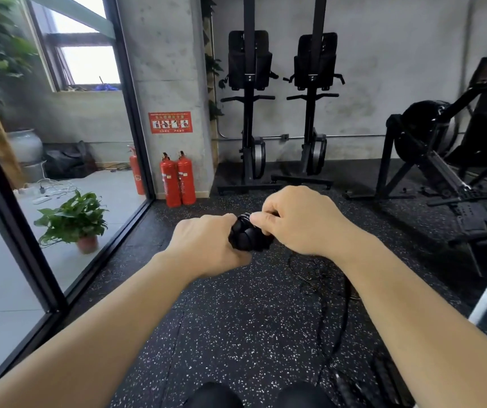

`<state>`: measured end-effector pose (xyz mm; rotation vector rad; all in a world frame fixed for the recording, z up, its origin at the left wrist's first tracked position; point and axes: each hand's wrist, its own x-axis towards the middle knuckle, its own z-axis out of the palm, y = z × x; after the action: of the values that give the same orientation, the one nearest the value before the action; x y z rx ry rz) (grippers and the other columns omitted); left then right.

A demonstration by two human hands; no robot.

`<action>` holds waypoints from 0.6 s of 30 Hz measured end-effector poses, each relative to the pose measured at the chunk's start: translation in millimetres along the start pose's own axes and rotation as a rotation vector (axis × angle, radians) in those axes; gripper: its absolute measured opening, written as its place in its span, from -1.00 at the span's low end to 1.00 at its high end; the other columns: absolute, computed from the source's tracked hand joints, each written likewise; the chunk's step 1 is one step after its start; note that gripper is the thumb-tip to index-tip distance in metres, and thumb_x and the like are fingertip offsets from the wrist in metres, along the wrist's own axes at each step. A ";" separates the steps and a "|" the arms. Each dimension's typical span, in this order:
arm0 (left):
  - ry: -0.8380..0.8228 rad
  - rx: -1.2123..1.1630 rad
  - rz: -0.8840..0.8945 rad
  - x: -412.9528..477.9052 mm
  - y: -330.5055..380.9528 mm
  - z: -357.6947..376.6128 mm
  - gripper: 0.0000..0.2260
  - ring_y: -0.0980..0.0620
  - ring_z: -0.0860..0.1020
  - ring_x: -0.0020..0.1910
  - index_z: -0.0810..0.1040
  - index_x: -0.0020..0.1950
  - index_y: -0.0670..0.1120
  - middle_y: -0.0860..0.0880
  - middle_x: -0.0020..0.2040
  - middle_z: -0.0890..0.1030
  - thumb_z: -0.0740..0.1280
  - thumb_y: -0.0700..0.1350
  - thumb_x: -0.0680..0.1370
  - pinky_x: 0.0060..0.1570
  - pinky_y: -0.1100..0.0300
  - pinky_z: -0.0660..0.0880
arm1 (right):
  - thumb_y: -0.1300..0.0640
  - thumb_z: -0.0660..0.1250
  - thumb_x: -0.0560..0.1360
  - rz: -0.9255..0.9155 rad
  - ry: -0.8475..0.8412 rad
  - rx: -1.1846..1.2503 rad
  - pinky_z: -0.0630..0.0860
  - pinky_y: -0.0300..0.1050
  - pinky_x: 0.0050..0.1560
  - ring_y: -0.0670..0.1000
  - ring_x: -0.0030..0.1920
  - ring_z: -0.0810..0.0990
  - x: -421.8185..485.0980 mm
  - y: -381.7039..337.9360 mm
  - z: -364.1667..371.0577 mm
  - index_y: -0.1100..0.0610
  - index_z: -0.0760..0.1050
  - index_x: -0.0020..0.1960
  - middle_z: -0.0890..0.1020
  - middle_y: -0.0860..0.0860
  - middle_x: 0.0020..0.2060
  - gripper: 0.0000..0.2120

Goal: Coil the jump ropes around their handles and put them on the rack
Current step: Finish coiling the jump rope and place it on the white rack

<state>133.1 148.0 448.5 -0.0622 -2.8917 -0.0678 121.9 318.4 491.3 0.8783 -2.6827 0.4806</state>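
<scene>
Just above the middle of the view, both hands meet on a black jump rope (246, 235), already wound into a thick bundle and held in the air over the speckled floor (230, 334). The left hand (207, 245) comes in from 8 o'clock and grips the bundle's left side. Its fingers are curled round the coil and mostly hidden behind the back of the hand, with the thumb tucked under at the bundle's lower edge. The right hand (301, 219) comes in from 4 o'clock. Its fingers (261, 222) are bent tight and pinch a strand at the top of the bundle, at about 12 o'clock on the coil. Whether the handles lie inside the winding cannot be told.

From under the right hand a loose cord (323, 278) drops to the floor and lies in slack loops toward 5 o'clock.

Farther off, at 10 o'clock, two red fire extinguishers (177, 179) stand against a concrete pillar, and a potted plant (74, 220) sits at 9 o'clock behind the glass. At 12 o'clock two black machines (249, 113) stand upright against the wall.
</scene>
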 end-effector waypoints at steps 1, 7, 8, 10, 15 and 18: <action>0.014 0.038 0.032 -2.2 3.4 -2.2 -0.66 -0.06 0.51 -0.15 0.40 -0.02 0.07 0.10 -0.25 0.45 0.35 0.27 0.41 -0.25 0.12 0.29 | -0.13 0.19 0.58 -0.001 -0.024 -0.011 0.35 -0.12 -0.29 0.05 -0.28 0.54 3.7 1.9 -1.6 0.14 0.57 -0.23 0.57 0.01 -0.38 -0.59; 0.017 0.156 0.147 -12.5 15.8 -9.5 -0.64 -0.03 0.48 -0.27 0.40 0.02 0.06 0.07 -0.29 0.48 0.30 0.25 0.38 -0.29 0.13 0.30 | -0.17 0.18 0.58 -0.032 -0.111 -0.042 0.40 -0.11 -0.26 0.01 -0.36 0.51 19.2 10.2 -4.3 0.16 0.48 -0.38 0.56 0.02 -0.44 -0.48; 0.013 0.167 0.170 -14.3 18.7 -10.5 -0.65 -0.03 0.46 -0.28 0.36 0.00 0.06 0.07 -0.30 0.47 0.30 0.25 0.38 -0.29 0.13 0.30 | -0.17 0.18 0.58 -0.044 -0.113 -0.047 0.38 -0.10 -0.27 -0.01 -0.43 0.45 20.3 10.8 -4.6 0.15 0.40 -0.44 0.48 0.00 -0.51 -0.46; 0.005 0.189 0.223 -17.4 23.5 -13.4 -0.65 -0.03 0.46 -0.28 0.30 -0.03 0.07 0.06 -0.30 0.45 0.30 0.24 0.38 -0.29 0.13 0.31 | -0.18 0.20 0.58 -0.062 -0.112 -0.058 0.36 -0.10 -0.29 -0.06 -0.53 0.34 21.9 11.8 -4.4 0.12 0.28 -0.51 0.34 -0.04 -0.62 -0.42; 0.012 0.202 0.356 -24.6 26.8 -18.9 -0.67 -0.03 0.51 -0.25 0.33 -0.05 0.06 0.07 -0.27 0.47 0.30 0.22 0.36 -0.25 0.14 0.44 | -0.27 0.20 0.54 -0.062 -0.077 0.002 0.32 -0.09 -0.33 -0.04 -0.55 0.28 23.1 19.4 -2.2 0.11 0.21 -0.55 0.26 -0.04 -0.65 -0.36; 0.022 0.202 0.435 -29.4 30.0 -16.5 -0.66 -0.02 0.51 -0.26 0.26 -0.13 0.07 0.08 -0.27 0.45 0.28 0.25 0.31 -0.28 0.13 0.43 | -0.28 0.19 0.54 -0.049 -0.083 0.066 0.23 -0.12 -0.36 -0.02 -0.53 0.20 22.4 22.0 -1.7 0.08 0.11 -0.53 0.17 -0.07 -0.61 -0.36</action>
<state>167.0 176.0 458.4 -0.6417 -2.7758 0.2977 91.3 324.1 496.0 1.0016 -2.7263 0.5349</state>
